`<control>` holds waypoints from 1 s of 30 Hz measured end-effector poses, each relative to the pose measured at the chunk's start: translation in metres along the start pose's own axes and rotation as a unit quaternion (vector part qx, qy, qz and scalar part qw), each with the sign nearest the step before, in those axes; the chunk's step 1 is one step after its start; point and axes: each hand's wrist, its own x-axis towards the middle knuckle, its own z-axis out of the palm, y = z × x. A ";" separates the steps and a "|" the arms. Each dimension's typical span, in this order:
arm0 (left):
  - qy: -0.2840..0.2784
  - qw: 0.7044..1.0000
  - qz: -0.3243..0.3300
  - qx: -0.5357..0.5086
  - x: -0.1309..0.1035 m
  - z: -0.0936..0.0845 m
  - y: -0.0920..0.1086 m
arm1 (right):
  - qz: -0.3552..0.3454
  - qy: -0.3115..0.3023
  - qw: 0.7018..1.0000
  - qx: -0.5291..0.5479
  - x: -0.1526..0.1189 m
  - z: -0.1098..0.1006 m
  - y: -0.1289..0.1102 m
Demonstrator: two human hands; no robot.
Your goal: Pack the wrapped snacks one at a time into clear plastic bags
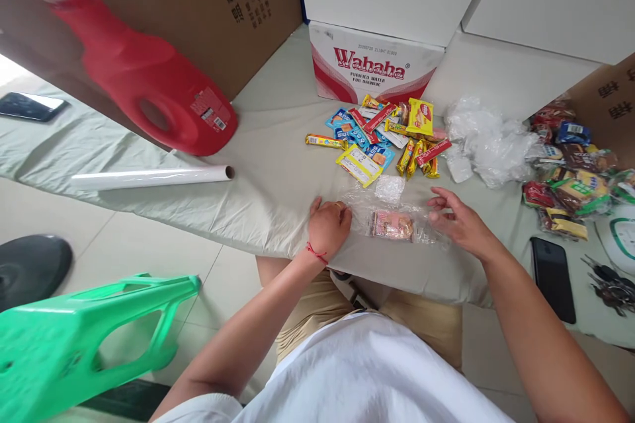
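Observation:
A pink snack packet (392,225) lies on a spread sheet of clear plastic film (364,198) near the table's front edge. My left hand (330,223), with a red string at the wrist, rests on the film's left end, its fingers curled down on the film; what they pinch is too small to tell. Over the film's right end is my right hand (454,219), fingers apart and holding nothing. Just behind the packet sits a small folded piece of clear plastic (389,188). A pile of colourful snack packets (364,155) lies beyond the film.
Crumpled clear plastic (489,142), more packaged food (578,188), a black phone (551,277) and keys (611,285) are on the right. On the left are a white roll (153,177) and a red jug (159,89). A Wahaha box (370,66) stands behind; a green stool (54,337) is lower left.

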 end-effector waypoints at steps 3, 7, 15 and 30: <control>0.004 1.000 -0.010 0.011 0.002 0.001 0.002 | 0.034 -0.013 0.999 -0.023 -0.015 0.001 0.018; 0.021 0.999 -0.032 0.032 0.004 0.006 0.003 | 0.071 0.134 0.979 -0.135 -0.019 -0.004 0.037; 0.083 0.996 -0.035 -0.011 0.005 0.015 -0.002 | -0.276 0.041 0.944 -0.174 -0.026 0.055 -0.048; 0.016 0.937 0.347 -0.041 -0.059 0.003 0.046 | -0.229 -0.070 0.920 -0.309 -0.012 0.103 -0.040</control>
